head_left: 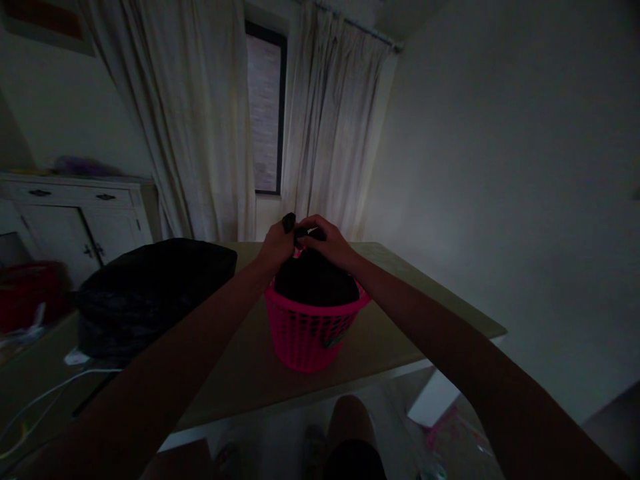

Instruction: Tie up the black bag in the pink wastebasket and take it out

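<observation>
A pink plastic basket [310, 333] with perforated sides stands upright on the table. A bulky piece of black cloth [316, 280] fills it and rises above its rim; what kind of item it is cannot be made out in the dim light. My left hand [278, 244] is closed at the top of the cloth, with a dark end poking up past its fingers. Close beside it, my right hand [327, 239] has its fingers bent and pinched on the same black material. Both hands are above the basket's far side, nearly touching each other.
A large black bag [160, 283] lies on the table [400, 320] to the left, near a white cable [65, 383]. A white cabinet [75, 210], a red container [35, 293] and curtains [200, 120] stand beyond. The table's front edge is close to my legs.
</observation>
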The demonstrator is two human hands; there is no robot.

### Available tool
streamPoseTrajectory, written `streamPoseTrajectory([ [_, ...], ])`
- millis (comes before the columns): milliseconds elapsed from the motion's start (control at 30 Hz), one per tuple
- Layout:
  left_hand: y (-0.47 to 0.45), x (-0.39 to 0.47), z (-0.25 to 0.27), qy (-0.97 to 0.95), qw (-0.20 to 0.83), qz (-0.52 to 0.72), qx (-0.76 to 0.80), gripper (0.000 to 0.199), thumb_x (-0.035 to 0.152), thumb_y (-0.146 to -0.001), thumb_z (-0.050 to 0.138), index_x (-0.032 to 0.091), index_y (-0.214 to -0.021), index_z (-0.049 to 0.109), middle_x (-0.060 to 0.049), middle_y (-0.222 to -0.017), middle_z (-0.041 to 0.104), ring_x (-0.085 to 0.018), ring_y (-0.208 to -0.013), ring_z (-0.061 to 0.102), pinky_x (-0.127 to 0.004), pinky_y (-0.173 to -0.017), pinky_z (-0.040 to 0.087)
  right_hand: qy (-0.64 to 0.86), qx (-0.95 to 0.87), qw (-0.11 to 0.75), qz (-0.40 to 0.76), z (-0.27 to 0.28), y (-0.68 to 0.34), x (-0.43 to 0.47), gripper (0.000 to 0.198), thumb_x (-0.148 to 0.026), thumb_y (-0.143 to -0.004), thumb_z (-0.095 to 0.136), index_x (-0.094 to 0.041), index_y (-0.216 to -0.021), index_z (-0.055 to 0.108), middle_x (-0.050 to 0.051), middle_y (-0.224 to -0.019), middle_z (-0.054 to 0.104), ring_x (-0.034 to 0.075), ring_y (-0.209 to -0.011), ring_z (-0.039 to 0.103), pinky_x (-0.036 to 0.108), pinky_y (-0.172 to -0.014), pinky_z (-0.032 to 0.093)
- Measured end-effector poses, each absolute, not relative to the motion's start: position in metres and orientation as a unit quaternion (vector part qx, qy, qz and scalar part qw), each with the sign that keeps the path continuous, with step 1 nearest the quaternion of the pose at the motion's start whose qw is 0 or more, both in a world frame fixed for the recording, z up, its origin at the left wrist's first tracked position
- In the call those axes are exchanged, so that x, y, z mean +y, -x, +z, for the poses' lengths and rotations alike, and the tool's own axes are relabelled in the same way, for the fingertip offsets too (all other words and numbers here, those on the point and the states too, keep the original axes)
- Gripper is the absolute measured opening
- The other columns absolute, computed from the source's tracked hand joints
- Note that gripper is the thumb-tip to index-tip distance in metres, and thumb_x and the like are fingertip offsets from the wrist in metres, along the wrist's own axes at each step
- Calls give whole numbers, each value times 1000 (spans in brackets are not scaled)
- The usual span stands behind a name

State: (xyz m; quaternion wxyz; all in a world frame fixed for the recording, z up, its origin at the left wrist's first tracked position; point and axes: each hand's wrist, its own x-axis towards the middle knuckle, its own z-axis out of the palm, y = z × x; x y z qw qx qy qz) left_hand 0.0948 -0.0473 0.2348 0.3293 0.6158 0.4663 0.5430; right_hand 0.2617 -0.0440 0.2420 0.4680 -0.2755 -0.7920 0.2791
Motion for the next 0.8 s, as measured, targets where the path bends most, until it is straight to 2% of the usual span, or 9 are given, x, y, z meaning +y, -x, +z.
streamPoseTrajectory([
  [133,-98,-50,235,-660,300,503,471,25,22,-93,55,18,-73,70,-6,-66,70,-17,-55,61,-27,-53,39,313,-778,498,220,243,-262,-38,21,-37,-91,69,-21,-102,75,3,-102,73,17,-98,67,32,-96,50],
  [300,-105,-58,238,-707,220,443,506,34,34,-100,53,19,-76,72,-11,-76,74,-25,-74,72,-29,-61,44,452,-711,519,141,245,-271,-28,20,-32,-96,61,-19,-95,76,5,-98,75,20,-98,67,33,-96,50],
  [467,-103,-58,241,-747,155,418,494,26,32,-95,64,22,-73,73,-11,-79,75,-30,-87,73,-32,-76,48,606,-658,440,75,249,-274,-29,27,-28,-101,55,-17,-105,79,12,-115,77,24,-111,69,33,-97,49],
  [567,-85,-58,241,-760,82,397,508,24,33,-92,67,23,-71,73,-12,-80,75,-32,-94,74,-33,-83,51,650,-645,396,59,255,-283,-27,29,-28,-102,55,-16,-107,80,14,-119,77,26,-112,70,32,-92,50],
  [633,-65,-62,240,-773,15,346,532,24,35,-96,62,23,-84,79,-14,-93,79,-35,-102,74,-38,-89,53,666,-636,386,60,262,-295,-24,26,-24,-100,56,-15,-100,81,16,-114,78,27,-108,72,31,-87,51],
  [733,-32,-74,238,-787,-61,257,557,37,34,-100,48,25,-114,81,-15,-119,78,-38,-116,71,-46,-96,54,684,-623,376,56,273,-316,-21,22,-17,-95,60,-14,-86,79,18,-99,79,27,-105,72,28,-82,49],
  [800,-15,-82,234,-785,-80,238,566,42,33,-101,43,26,-118,80,-15,-123,77,-40,-119,70,-50,-97,55,684,-620,381,53,276,-326,-21,20,-17,-94,61,-11,-83,78,19,-94,78,27,-102,73,28,-80,48],
])
